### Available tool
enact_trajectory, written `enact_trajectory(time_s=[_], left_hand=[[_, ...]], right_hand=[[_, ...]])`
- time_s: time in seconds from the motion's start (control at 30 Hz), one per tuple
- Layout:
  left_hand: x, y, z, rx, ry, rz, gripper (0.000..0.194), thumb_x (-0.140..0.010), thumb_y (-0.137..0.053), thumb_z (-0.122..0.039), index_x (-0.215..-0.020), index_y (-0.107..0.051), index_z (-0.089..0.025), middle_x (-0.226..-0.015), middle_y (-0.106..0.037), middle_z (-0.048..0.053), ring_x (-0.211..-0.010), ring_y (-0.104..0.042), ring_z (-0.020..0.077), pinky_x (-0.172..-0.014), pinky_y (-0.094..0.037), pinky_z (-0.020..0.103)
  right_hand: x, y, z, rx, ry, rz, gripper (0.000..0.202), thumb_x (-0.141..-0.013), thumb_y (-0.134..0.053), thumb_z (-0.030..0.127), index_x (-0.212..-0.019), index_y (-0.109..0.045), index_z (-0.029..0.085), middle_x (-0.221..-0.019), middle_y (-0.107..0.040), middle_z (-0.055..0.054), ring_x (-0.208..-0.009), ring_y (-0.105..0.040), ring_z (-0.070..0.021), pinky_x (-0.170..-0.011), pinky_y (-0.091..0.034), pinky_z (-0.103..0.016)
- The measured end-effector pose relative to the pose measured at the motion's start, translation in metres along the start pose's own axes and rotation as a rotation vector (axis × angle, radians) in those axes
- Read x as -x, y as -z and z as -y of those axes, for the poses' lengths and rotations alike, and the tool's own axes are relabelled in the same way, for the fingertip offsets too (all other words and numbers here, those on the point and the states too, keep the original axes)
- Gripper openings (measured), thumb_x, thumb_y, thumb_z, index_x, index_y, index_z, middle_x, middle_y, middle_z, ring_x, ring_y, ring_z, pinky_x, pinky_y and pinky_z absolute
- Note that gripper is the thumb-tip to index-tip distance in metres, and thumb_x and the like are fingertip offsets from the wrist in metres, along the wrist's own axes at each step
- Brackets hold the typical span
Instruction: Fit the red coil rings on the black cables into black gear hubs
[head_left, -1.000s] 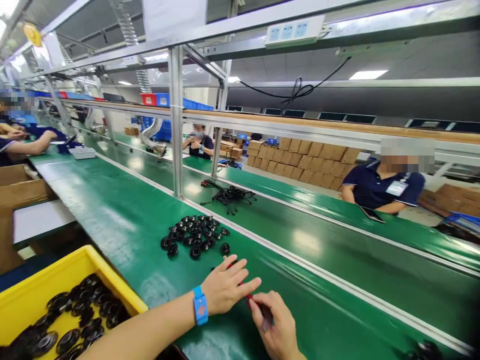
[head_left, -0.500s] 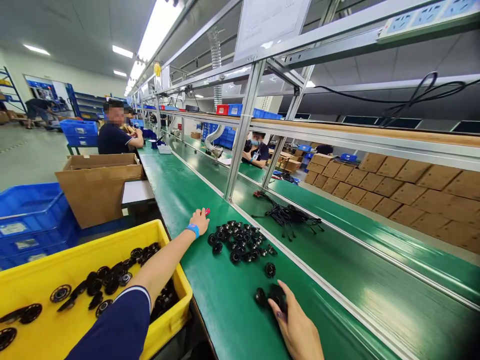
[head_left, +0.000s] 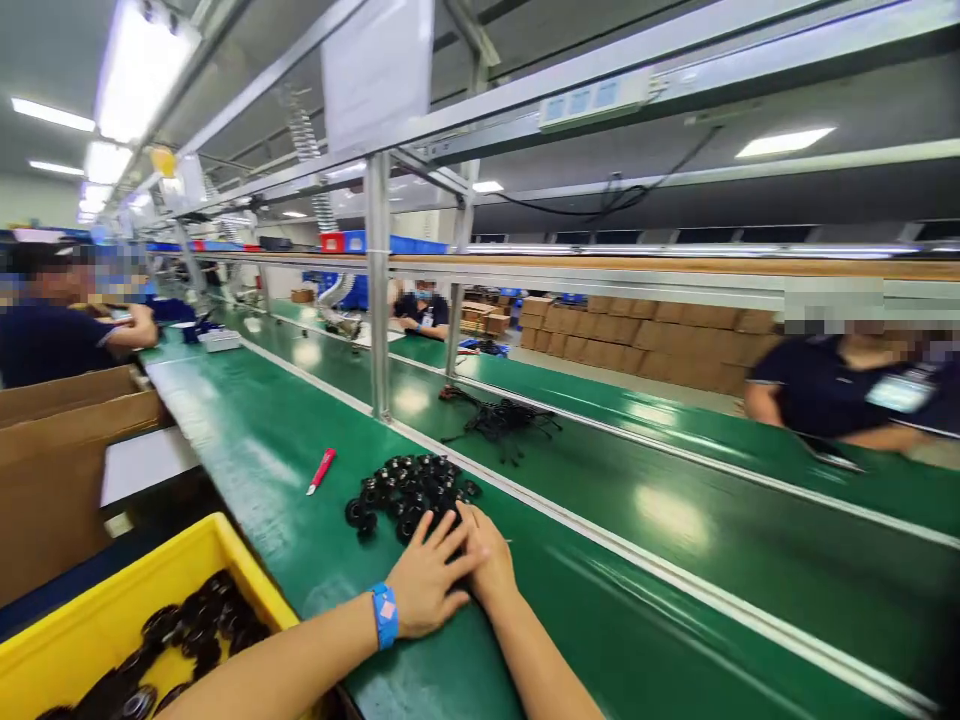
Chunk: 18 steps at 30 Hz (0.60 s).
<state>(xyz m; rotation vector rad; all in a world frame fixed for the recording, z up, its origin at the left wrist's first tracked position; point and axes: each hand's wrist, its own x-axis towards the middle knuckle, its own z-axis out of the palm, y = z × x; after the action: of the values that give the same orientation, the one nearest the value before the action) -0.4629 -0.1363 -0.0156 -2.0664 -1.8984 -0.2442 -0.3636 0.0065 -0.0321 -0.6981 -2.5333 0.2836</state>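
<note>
My left hand (head_left: 431, 580), with a blue wristband (head_left: 385, 615), reaches over the near side of a pile of small round black plastic parts (head_left: 409, 485) on the green bench. Its fingers are spread, and no held thing shows in it. Close against it, my right hand (head_left: 491, 560) is at the right edge of the pile. Its fingers are bent and partly covered by the left hand, so whether a part is in them is hidden. A red utility knife (head_left: 321, 472) lies on the bench left of the pile.
A yellow bin (head_left: 217, 540) with more black parts stands at lower left, beside cardboard boxes (head_left: 67, 480). Black cables (head_left: 502, 415) lie beyond the metal rail. Co-workers sit at the left (head_left: 52, 330), across the bench (head_left: 424, 310) and at the right (head_left: 825, 385).
My left hand has let go of the red utility knife and come right to the pile. My right hand has moved to meet it at the black parts. The view has turned right.
</note>
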Motion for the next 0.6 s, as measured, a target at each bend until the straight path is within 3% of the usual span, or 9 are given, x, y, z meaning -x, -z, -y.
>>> enact_trajectory(time_s=[0.1, 0.23, 0.33, 0.47, 0.6], left_hand=[[-0.015, -0.004, 0.014, -0.041, 0.088, -0.002, 0.059, -0.096, -0.050, -0.036, -0.152, -0.034, -0.040, -0.159, -0.039, -0.001, -0.147, -0.035, 0.0284, -0.120, -0.024, 0.055], [-0.030, 0.003, 0.021, -0.121, 0.223, -0.045, 0.045, -0.096, -0.040, -0.029, -0.136, -0.062, -0.028, -0.154, -0.045, 0.009, -0.144, -0.037, 0.0397, -0.114, -0.023, 0.067], [-0.036, 0.008, 0.018, -0.154, 0.258, -0.085, 0.056, -0.095, -0.038, -0.039, -0.147, -0.049, -0.019, -0.156, -0.041, 0.017, -0.146, -0.029, 0.0457, -0.111, -0.019, 0.073], [-0.055, -0.003, 0.005, -0.154, 0.094, -0.179, 0.064, -0.091, -0.038, -0.044, -0.153, -0.040, -0.025, -0.161, -0.034, 0.009, -0.154, -0.016, 0.0331, -0.121, -0.013, 0.060], [-0.090, -0.017, -0.035, -0.103, -0.082, -0.242, 0.064, -0.091, -0.043, -0.047, -0.153, -0.039, -0.029, -0.161, -0.035, 0.006, -0.154, -0.016, 0.0302, -0.122, -0.015, 0.056]], right_hand=[[0.003, 0.017, -0.003, 0.093, -0.128, -0.006, 0.035, -0.097, -0.060, 0.038, -0.126, -0.058, 0.019, -0.126, -0.060, -0.009, -0.106, -0.062, -0.0216, -0.091, -0.055, -0.044], [0.027, 0.041, -0.015, 0.155, -0.261, 0.010, 0.034, -0.096, -0.061, 0.038, -0.122, -0.059, 0.016, -0.118, -0.062, -0.008, -0.100, -0.064, -0.0200, -0.085, -0.056, -0.041], [0.041, 0.054, -0.020, 0.164, -0.247, 0.018, 0.033, -0.096, -0.061, 0.038, -0.121, -0.059, 0.016, -0.118, -0.063, -0.008, -0.099, -0.064, -0.0201, -0.085, -0.056, -0.041], [0.052, 0.066, -0.034, 0.154, -0.094, 0.007, 0.033, -0.096, -0.061, 0.040, -0.119, -0.060, 0.016, -0.118, -0.062, -0.008, -0.102, -0.063, -0.0208, -0.088, -0.055, -0.043], [0.081, 0.089, -0.075, 0.177, -0.014, -0.026, 0.033, -0.096, -0.060, 0.043, -0.116, -0.062, 0.017, -0.115, -0.063, -0.007, -0.101, -0.063, -0.0204, -0.089, -0.054, -0.043]])
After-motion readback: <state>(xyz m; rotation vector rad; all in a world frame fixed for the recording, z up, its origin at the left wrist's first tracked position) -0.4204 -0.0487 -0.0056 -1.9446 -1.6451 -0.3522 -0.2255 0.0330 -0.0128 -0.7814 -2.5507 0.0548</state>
